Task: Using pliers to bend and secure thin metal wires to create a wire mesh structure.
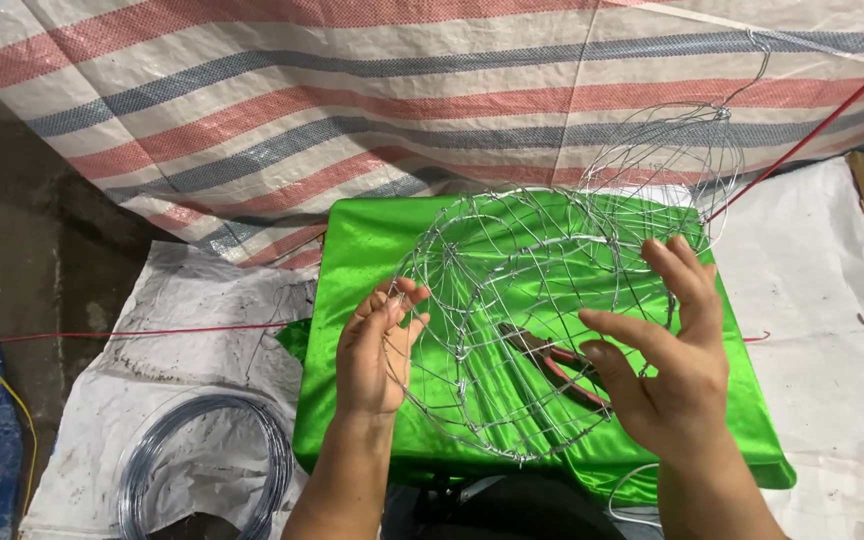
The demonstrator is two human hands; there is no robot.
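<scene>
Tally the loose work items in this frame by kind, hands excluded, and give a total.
Wire frame, held by left hand and right hand: 1
Pliers: 1
Wire coil: 1
Green cloth: 1
Total: 4

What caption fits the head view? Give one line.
Both hands, left and right, hold a wire frame over green cloth.

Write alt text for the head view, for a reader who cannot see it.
Two bare hands, left hand and right hand, hold a rounded wire frame over a shiny green cloth. Red-handled pliers lie on the cloth beneath it; a wire coil rests on white sheeting at left.
</scene>
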